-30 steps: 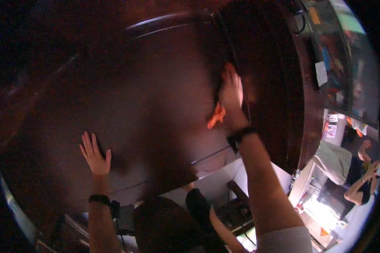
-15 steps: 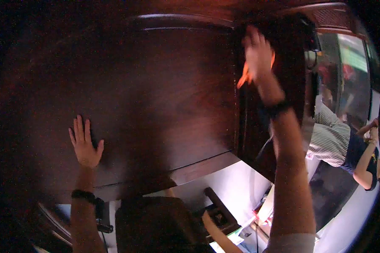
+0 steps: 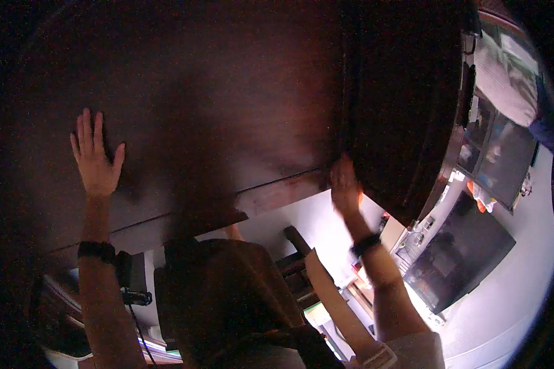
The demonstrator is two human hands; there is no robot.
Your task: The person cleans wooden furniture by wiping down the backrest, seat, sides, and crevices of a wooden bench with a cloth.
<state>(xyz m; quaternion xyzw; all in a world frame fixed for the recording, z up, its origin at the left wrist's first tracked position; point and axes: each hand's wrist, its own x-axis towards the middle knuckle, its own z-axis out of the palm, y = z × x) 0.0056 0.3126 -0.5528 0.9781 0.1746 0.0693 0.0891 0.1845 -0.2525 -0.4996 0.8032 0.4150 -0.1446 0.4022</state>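
My left hand [image 3: 97, 166] lies flat on a dark brown wooden surface [image 3: 258, 98], fingers stretched and thumb apart, holding nothing. My right hand [image 3: 346, 187] is at the near edge of that wood, by the seam where a darker wooden section [image 3: 388, 111] begins. Under its palm it keeps an orange cloth [image 3: 361, 198], of which only a sliver shows at the side. The fingers point away from me and are somewhat blurred. Both wrists wear dark bands.
A pale strip of wood [image 3: 283, 192] runs along the near edge. Below it are a dark chair-like shape [image 3: 228, 283] and a white floor area. At right stand a large black screen [image 3: 461, 252] and a glass-fronted cabinet [image 3: 505, 160]. Part of a person in striped clothing [image 3: 505, 80] shows at upper right.
My right hand has come from the far part of the darker section back to the near edge with the orange cloth. The left hand stays flat on the wood. The view has shifted.
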